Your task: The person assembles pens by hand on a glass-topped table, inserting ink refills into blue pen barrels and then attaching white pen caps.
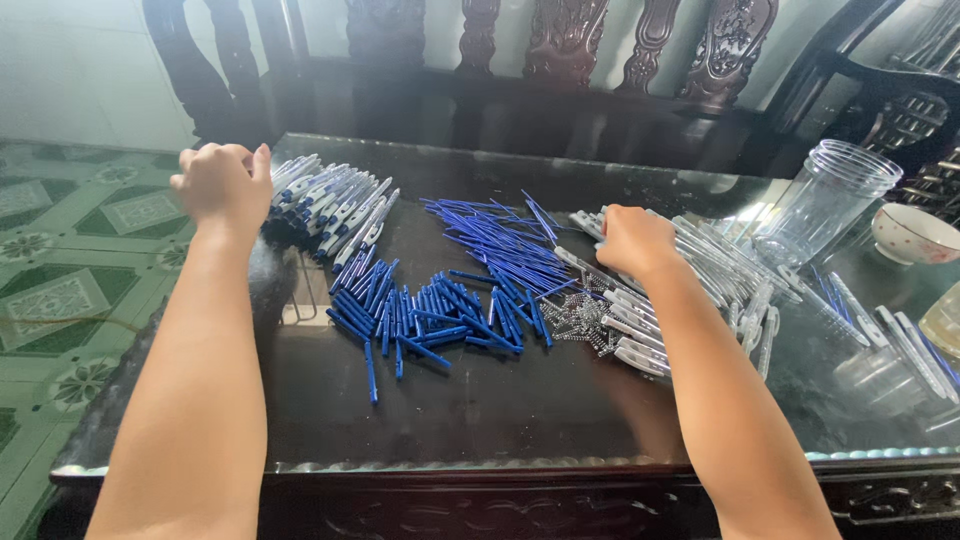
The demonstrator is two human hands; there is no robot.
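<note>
Table: your dark glass-topped wooden table (480,420) carries everything; its glossy top gives loose parts little to catch on, so a sweep of your forearm could send them over the near edge.
Jar: the clear, empty plastic jar (835,200) stands upright near the far right corner; your right elbow swinging out could tip it.
Finished pens: the heap of white-and-blue assembled pens (335,210) lies by the far left edge, just beside your left hand (222,185), which is curled into a fist; you can't tell from here whether it holds anything. A careless drop there could roll pens off that edge.
Barrels: the pile of clear pen barrels (700,270) sits right of centre; your right hand (635,240) rests closed over its left end, probably pinching one, though the fingers are hidden.
Refills: thin blue ink refills (500,240) fan out at centre.
Caps: short blue plastic pieces (430,320) lie nearer you.
Springs: tiny metal springs (580,320) cluster just beside your right wrist; a nudge would scatter them.
</note>
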